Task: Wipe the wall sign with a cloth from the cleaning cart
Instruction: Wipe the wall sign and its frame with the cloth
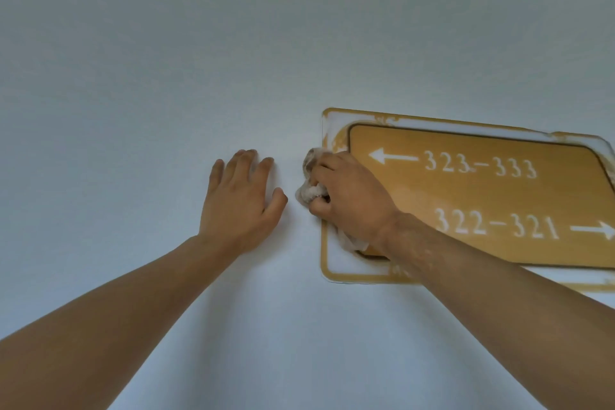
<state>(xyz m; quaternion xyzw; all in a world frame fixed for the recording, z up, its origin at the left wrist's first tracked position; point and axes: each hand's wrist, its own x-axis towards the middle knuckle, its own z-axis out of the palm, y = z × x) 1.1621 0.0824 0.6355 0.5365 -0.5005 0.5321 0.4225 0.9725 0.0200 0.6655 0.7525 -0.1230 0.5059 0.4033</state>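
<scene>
The wall sign [466, 196] hung on the pale wall [199, 60] to the right of both hands, its long axis running left to right and appearing slightly tilted in the wide-angle view, with white room numbers and arrows on an amber panel inside a white and gold border. The right hand [349, 196] was the nearer one: it lay over the sign's left end, curled closed around a bunched whitish cloth [311, 191], and pressed that wad against the left border where sign met wall. Part of the cloth poked out past the fingertips onto the bare wall, and a tail of it trailed below the wrist over the lower left corner of the amber panel. The left hand [241, 201] held nothing; it was spread flat against the wall just beside the sign's left edge, apart from it and near the cloth, seemingly as a brace. Since nearly all of the sign stretched away to the right of the cloth, the coming stroke would probably have to travel rightward along that long axis, across the numbers. The cleaning cart was not in view.
</scene>
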